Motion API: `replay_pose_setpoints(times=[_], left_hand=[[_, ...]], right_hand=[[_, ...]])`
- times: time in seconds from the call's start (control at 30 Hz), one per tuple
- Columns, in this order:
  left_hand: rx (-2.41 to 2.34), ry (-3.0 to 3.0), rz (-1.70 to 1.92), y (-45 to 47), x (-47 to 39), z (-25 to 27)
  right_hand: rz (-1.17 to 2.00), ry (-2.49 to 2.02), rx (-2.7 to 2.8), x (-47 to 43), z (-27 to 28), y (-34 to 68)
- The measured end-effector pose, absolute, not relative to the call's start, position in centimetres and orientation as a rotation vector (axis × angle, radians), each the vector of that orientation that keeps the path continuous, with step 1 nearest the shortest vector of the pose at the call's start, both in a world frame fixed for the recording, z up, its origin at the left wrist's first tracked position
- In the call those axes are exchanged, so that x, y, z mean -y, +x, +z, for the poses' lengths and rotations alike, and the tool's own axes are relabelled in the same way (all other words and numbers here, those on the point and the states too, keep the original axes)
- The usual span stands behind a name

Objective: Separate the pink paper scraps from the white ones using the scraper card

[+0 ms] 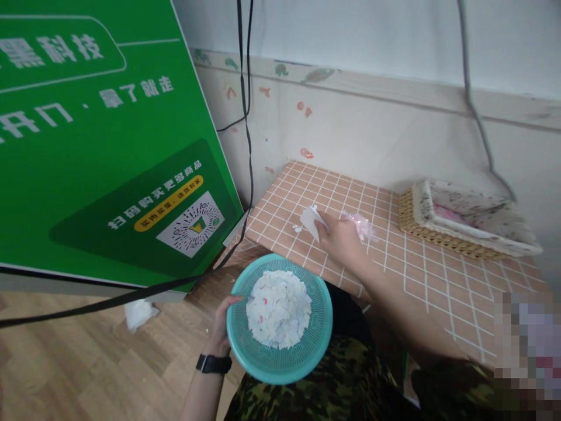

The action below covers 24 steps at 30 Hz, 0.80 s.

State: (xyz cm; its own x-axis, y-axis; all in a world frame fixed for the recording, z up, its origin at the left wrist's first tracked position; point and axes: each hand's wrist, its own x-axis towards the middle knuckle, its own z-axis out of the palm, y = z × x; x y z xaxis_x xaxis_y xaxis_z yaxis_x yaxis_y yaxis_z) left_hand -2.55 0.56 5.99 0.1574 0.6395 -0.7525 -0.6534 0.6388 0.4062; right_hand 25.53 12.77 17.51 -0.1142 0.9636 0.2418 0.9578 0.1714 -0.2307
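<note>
My left hand [222,325], with a dark watch on the wrist, grips the left rim of a teal plastic colander [280,375] above my lap. A heap of small white paper scraps [280,310], with a few reddish bits, fills its middle. Over the checked table, my right hand [344,238] is closed on a flat white piece of paper [311,222]. A few loose white scraps [297,228] lie left of that paper. Just beyond the right hand sits a crumpled, clear pinkish plastic wrapper [362,225]. The left fingers under the colander are hidden.
A wicker basket [442,237] with a floral lining stands at the table's right. On the left rises a large green panel [131,146] with a QR code. Black straps [250,175] hang beside it. A white bag [140,314] lies on the wooden floor.
</note>
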Motion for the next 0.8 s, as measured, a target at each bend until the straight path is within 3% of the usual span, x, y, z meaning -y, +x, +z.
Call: replay_pose_setpoints(times=[0.23,0.57,0.8], left_hand=[[-1.078,-0.025,0.998,-3.6,-1.4,5.3],[-1.046,0.026,1.071,-4.1,-2.8,5.5],[-1.042,-0.001,1.081,-4.0,-3.0,4.2]], right_hand=[[-0.038,-1.876,2.169,-13.0,16.2,23.8],[0.065,-1.55,2.493,-12.9,16.2,23.9],[0.101,-1.494,2.338,-12.6,16.7,24.7]])
